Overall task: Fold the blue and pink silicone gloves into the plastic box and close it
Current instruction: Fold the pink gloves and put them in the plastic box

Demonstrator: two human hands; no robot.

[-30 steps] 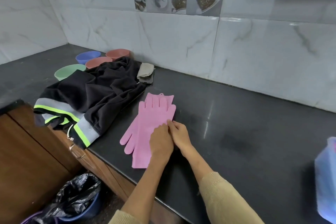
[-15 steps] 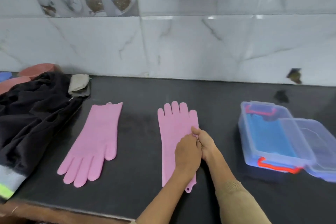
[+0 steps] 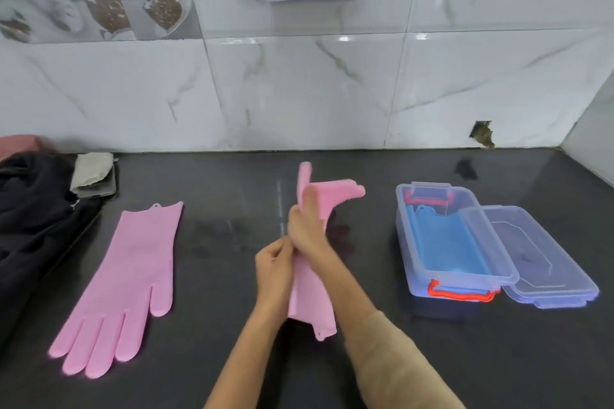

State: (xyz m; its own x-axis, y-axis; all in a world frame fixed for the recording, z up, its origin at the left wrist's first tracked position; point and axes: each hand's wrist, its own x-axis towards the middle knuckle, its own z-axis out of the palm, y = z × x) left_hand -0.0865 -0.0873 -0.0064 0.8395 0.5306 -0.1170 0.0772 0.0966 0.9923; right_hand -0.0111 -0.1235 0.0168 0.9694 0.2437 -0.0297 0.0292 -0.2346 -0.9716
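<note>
While the blue gloves [image 3: 442,239] are lying boxed, both hands [image 3: 307,229] are gripping the pink glove [image 3: 310,289], now lifted and folding lengthwise.

The black garment [image 3: 36,209] is cut off by the left frame edge; a pink object [image 3: 20,142] behind it shows only a sliver, type not determinable. The held pink glove [image 3: 310,295] is partly covered mid-length by the right hand [image 3: 307,229] and left hand [image 3: 274,271]; its fingers bend over, their count unreadable. The blue gloves [image 3: 448,242] in the plastic box [image 3: 403,236] are blurred through the translucent walls; their number and fold cannot be determined. Both forearms run off the bottom edge.
</note>
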